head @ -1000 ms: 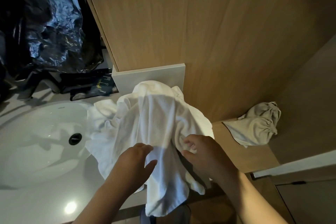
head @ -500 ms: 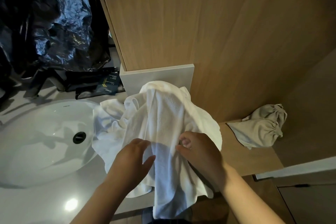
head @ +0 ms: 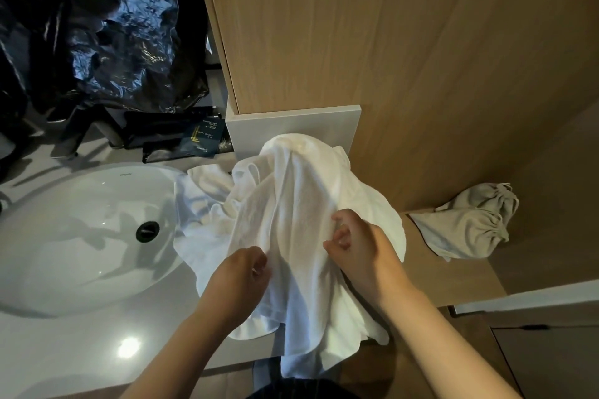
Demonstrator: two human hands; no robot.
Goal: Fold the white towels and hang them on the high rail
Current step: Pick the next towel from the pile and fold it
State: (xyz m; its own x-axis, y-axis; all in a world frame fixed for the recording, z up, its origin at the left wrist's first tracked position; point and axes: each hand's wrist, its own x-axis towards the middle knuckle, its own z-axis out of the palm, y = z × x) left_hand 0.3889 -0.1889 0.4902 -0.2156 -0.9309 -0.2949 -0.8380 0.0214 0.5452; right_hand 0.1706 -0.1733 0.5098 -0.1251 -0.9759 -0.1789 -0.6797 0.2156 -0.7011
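Holding a crumpled white towel (head: 291, 220) at the right end of the worktop (head: 81, 343), just beside the sink (head: 64, 301). Pinching a fold of it with the curled fingers (head: 259, 266) of the left hand (head: 240, 275); clutching another bunch close by with the curled fingers (head: 340, 236) of the right hand (head: 363, 256). Letting the cloth heap against the wooden wall at the back, lap the sink's right rim and hang over the worktop's front edge. Also showing: grey drawstring bag (head: 470, 223) lying on the wooden ledge past the right end, black plastic bag (head: 97, 26) and dark packets (head: 201, 139) sitting along the back edge.
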